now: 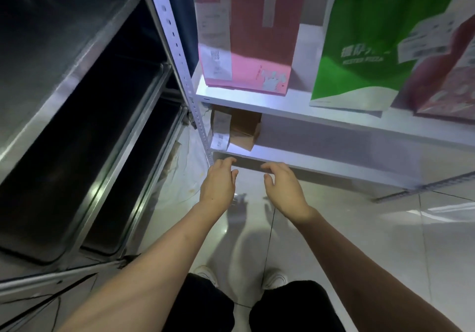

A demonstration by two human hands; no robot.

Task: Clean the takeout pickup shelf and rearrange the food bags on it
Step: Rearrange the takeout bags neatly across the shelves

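Note:
A white shelf unit fills the upper right. On its upper board (257,101) stand a pink paper bag (257,56), a green pizza bag (365,36) and a dark red bag (444,85) at the right edge. A brown paper bag (244,131) with a receipt sits at the left end of the lower board (308,162). My left hand (218,185) and my right hand (285,187) reach side by side toward the front edge of the lower board, fingers loosely bent, holding nothing.
A stainless steel rack (84,115) with deep dark trays stands close on the left. A perforated metal upright (180,56) marks the shelf's left corner. Crumpled clear plastic (185,175) lies on the glossy tiled floor (359,229) between rack and shelf.

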